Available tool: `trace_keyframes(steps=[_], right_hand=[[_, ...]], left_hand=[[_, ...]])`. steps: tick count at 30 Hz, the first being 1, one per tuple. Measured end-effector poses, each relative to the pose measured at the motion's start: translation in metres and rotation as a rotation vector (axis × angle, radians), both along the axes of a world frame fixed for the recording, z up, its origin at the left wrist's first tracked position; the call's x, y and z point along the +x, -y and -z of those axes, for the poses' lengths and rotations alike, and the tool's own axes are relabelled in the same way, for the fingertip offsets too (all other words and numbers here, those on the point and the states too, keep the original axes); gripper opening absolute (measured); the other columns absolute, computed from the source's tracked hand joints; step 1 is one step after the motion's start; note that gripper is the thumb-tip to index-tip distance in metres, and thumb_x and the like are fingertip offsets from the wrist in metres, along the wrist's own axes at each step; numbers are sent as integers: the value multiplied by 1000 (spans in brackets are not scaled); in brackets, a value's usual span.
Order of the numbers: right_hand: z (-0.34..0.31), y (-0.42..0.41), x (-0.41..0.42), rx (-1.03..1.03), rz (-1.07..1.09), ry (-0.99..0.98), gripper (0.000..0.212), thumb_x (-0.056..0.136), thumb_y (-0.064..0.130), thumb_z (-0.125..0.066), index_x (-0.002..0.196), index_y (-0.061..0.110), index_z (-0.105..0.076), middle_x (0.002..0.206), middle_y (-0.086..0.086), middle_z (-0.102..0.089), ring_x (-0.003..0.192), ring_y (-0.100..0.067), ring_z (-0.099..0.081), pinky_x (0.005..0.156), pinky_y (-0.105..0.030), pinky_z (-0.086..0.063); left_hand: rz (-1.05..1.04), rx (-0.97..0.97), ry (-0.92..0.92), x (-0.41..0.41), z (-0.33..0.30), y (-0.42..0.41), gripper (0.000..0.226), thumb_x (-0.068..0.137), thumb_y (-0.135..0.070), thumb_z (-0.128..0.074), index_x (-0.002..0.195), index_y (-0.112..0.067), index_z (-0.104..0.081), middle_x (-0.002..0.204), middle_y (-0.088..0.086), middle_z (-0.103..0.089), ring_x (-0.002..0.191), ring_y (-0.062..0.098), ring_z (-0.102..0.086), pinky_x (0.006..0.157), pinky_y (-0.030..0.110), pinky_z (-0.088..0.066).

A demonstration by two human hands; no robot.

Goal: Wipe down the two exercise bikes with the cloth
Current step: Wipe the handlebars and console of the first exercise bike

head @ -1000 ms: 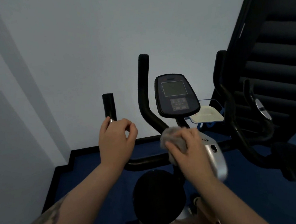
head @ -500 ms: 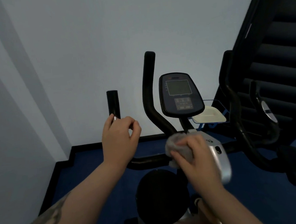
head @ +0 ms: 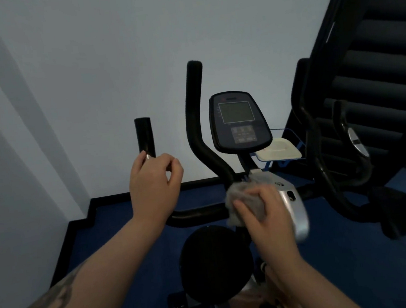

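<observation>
the left hand (head: 154,183) curls around the lower part of the bike's left handlebar grip (head: 145,137), just as it did a second ago, steadying the frame. to its right, the right hand (head: 264,212) clutches the bunched grey cloth (head: 242,203), which has slid from the handlebar crossbar (head: 197,214) down against the silver housing (head: 292,204) below the console (head: 238,121). wiping of this first bike looks well underway; the second bike (head: 334,166), at far right, appears untouched.
</observation>
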State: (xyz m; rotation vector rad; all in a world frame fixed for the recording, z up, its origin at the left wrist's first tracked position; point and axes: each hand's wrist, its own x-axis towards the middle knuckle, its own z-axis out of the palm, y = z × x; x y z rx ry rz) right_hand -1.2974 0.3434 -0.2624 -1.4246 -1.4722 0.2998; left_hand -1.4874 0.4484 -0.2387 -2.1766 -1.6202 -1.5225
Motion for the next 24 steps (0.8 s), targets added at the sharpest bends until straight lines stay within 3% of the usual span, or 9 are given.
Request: trace_keyframes(steps=[2, 4, 7, 9, 13, 15, 17, 20, 24], right_hand=[[8, 25, 10, -35, -62, -37, 12, 84, 39, -67, 90, 35, -58, 97, 13, -58, 93, -7, -58, 73, -25, -50], [-4, 25, 22, -73, -124, 74, 16, 81, 49, -62, 90, 37, -57, 96, 15, -58, 90, -6, -59, 71, -31, -52], [-37, -6, 26, -6, -68, 84, 12, 85, 39, -66, 89, 39, -54, 97, 15, -57, 92, -5, -57, 74, -34, -51], [-44, -23, 13, 36, -43, 26, 16, 88, 32, -67, 89, 39, -53, 99, 15, -55, 93, -1, -55, 75, -25, -47], [-4, 10, -12, 3, -27, 99, 16, 85, 34, -67, 91, 37, -52, 103, 16, -47, 97, 11, -49, 73, -4, -41], [11, 33, -2, 17, -89, 15, 11, 85, 37, -64, 91, 35, -56, 100, 14, -51, 95, 1, -54, 74, -7, -42], [8, 37, 17, -15, -186, 56, 12, 84, 39, -64, 91, 32, -58, 97, 14, -53, 93, -5, -57, 74, -11, -43], [-18, 8, 32, -49, -161, 178, 13, 85, 36, -67, 91, 34, -56, 98, 17, -52, 94, -1, -54, 75, -11, -41], [-40, -36, 7, -38, -52, 55, 14, 87, 27, -68, 92, 31, -56, 102, 9, -53, 92, 4, -52, 73, -9, -41]], left_hand=[[1, 5, 0, 0, 1, -1, 29, 94, -17, -46, 70, -12, -62, 60, -3, -58, 52, 15, -45, 112, 24, -25], [3, 8, 2, 0, 1, 0, 30, 94, -18, -45, 69, -11, -61, 60, -3, -57, 52, 15, -45, 112, 24, -25], [12, -5, 1, -1, 0, -1, 30, 94, -18, -45, 69, -11, -62, 59, -2, -56, 52, 15, -44, 112, 28, -27], [5, 8, -11, 0, 1, 0, 30, 94, -15, -47, 68, -11, -61, 58, -2, -55, 51, 15, -43, 112, 31, -29], [7, 13, -24, 0, 4, 0, 31, 94, -16, -47, 66, -12, -58, 55, -4, -51, 50, 13, -41, 114, 30, -28], [-1, 19, -20, 0, 5, -2, 33, 95, -19, -44, 65, -13, -58, 55, -5, -50, 50, 13, -40, 114, 27, -26], [-2, 17, -13, 0, 6, -3, 34, 95, -21, -43, 65, -14, -58, 54, -5, -50, 50, 12, -40, 114, 26, -25], [-5, 30, -11, 0, 5, -4, 34, 94, -20, -44, 65, -13, -58, 54, -5, -50, 50, 12, -40, 113, 28, -27], [-7, 27, -14, 1, 5, -2, 32, 94, -19, -45, 65, -14, -58, 55, -6, -50, 51, 12, -39, 113, 33, -29]])
